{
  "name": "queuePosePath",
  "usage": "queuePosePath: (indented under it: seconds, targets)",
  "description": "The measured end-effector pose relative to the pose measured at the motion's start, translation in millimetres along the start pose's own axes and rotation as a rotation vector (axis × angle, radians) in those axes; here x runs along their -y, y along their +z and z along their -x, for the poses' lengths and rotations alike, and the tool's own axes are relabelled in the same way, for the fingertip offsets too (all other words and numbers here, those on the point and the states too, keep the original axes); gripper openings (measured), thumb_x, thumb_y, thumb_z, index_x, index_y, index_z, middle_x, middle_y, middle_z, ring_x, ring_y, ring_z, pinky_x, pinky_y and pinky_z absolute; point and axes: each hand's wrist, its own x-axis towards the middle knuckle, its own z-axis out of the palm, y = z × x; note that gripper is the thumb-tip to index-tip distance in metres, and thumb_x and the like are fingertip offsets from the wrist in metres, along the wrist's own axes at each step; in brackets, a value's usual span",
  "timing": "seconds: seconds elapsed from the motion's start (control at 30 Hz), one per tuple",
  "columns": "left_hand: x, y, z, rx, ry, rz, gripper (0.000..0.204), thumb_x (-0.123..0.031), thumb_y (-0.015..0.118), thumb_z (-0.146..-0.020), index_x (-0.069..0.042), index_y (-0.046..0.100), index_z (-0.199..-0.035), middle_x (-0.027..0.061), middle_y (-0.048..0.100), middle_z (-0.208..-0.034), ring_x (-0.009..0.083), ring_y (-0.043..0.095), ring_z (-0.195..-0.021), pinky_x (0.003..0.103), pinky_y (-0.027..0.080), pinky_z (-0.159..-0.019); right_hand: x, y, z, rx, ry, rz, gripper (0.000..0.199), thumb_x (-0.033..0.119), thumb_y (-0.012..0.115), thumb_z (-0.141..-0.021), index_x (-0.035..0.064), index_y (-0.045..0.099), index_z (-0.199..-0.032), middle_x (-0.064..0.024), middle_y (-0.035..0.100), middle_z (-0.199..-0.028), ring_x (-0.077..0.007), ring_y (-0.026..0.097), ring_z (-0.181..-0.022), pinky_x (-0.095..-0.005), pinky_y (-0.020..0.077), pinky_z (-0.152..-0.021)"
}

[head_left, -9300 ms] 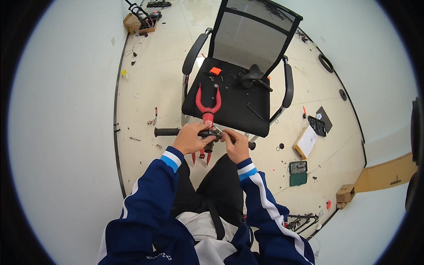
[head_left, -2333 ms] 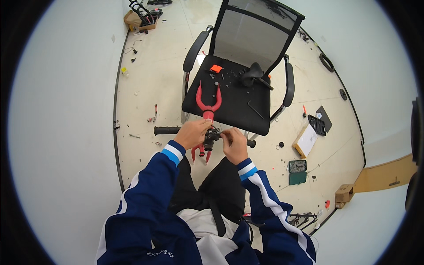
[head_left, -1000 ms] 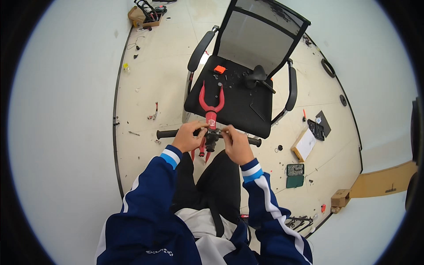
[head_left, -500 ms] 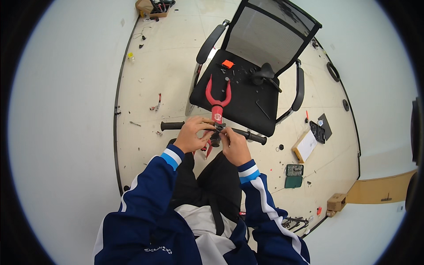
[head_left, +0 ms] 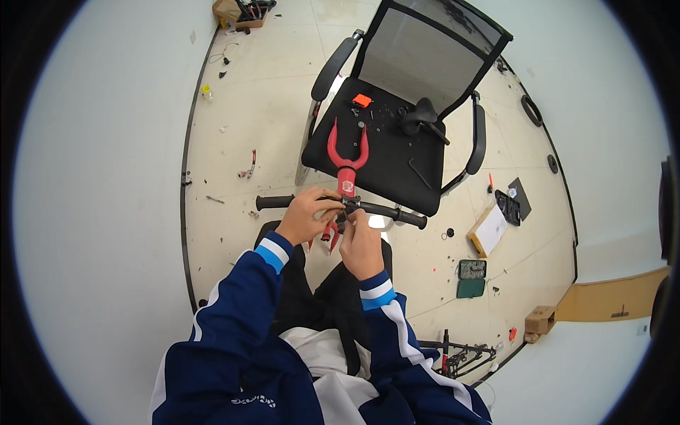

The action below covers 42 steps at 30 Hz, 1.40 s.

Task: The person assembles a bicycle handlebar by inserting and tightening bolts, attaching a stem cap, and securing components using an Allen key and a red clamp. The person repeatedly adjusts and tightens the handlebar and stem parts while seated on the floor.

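Note:
A black bicycle handlebar (head_left: 386,210) lies across in front of me, with a dark rubber grip at each end. Its middle sits at a dark stem clamp (head_left: 350,203), just below a red bicycle fork (head_left: 346,177) whose prongs rest over the chair seat. My left hand (head_left: 310,214) is closed around the bar, left of the clamp, fingertips at the clamp's edge. Just under the clamp, my right hand (head_left: 363,245) has its fingers pinched together; they hide whatever is between them. More red prongs (head_left: 333,237) show below the bar, between my hands and knees.
The black office chair (head_left: 397,180) carries a bike saddle (head_left: 421,117), a hex key (head_left: 419,173), an orange item (head_left: 362,100) and small parts. On the floor at right are a white-topped board (head_left: 489,231), a green case (head_left: 470,288) and a black bike frame (head_left: 464,360).
My right hand has slid left and down, from the bar's right side to beneath the clamp, uncovering more of the bar. My left hand stays nearly in place.

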Motion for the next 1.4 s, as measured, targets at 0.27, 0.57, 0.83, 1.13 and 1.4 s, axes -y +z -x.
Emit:
queuePosePath:
  seconds: [0.27, 0.57, 0.83, 1.13, 1.4]
  targets:
    - [0.3, -0.6, -1.8, 0.017, 0.023, -0.027, 0.018, -0.008, 0.076, -0.079, -0.010, 0.077, -0.097, 0.0073, 0.068, -0.103, 0.0281, 0.063, -0.097, 0.038, 0.051, -0.085, -17.2, 21.2, 8.8, -0.058, 0.268, -0.433, 0.011, 0.009, 0.058, -0.096, 0.0016, 0.051, -0.098, -0.0111, 0.064, -0.069, -0.0154, 0.056, -0.049, -0.0305, 0.0410, -0.044]
    - [-5.1, -2.2, -5.4, 0.004, -0.067, 0.037, 0.037, -0.011, 0.077, -0.080, -0.006, 0.066, -0.115, 0.0091, 0.068, -0.105, 0.0316, 0.063, -0.098, 0.039, 0.051, -0.085, -15.4, -12.4, -10.8, 0.280, 0.607, -0.771, 0.012, 0.013, 0.055, -0.100, 0.0077, 0.045, -0.096, 0.0021, 0.044, -0.067, -0.0032, 0.030, -0.046, -0.0225, 0.0213, -0.038]
    - [-6.3, 3.3, -1.8, 0.110, -0.150, -0.114, 0.042, -0.028, 0.071, -0.086, -0.009, 0.059, -0.121, 0.0112, 0.067, -0.112, 0.0325, 0.059, -0.108, 0.041, 0.038, -0.095, -17.3, -18.3, -13.3, 0.320, 0.745, -1.024, 0.010, 0.014, 0.054, -0.101, 0.0111, 0.047, -0.097, 0.0036, 0.040, -0.067, -0.0029, 0.028, -0.047, -0.0217, 0.0185, -0.040]
    - [-1.5, 6.0, -2.7, 0.161, -0.169, -0.125, 0.035, -0.029, 0.072, -0.087, -0.008, 0.064, -0.113, 0.0086, 0.067, -0.108, 0.0270, 0.060, -0.105, 0.040, 0.034, -0.095, -23.4, -33.1, -24.0, 0.459, 0.665, -0.820, 0.012, 0.014, 0.059, -0.100, 0.0096, 0.050, -0.095, 0.0019, 0.044, -0.067, -0.0029, 0.030, -0.048, -0.0212, 0.0195, -0.040]
    - [5.0, 8.1, -2.4, 0.105, -0.113, -0.100, 0.037, -0.035, 0.075, -0.085, -0.008, 0.066, -0.110, 0.0073, 0.066, -0.096, 0.0240, 0.059, -0.091, 0.039, 0.030, -0.090, -82.7, -76.4, -112.5, 0.717, 0.117, -0.177, 0.024, 0.021, 0.076, -0.087, -0.0031, 0.073, -0.087, -0.0014, 0.061, -0.067, -0.0077, 0.052, -0.058, -0.0243, 0.0434, -0.056]
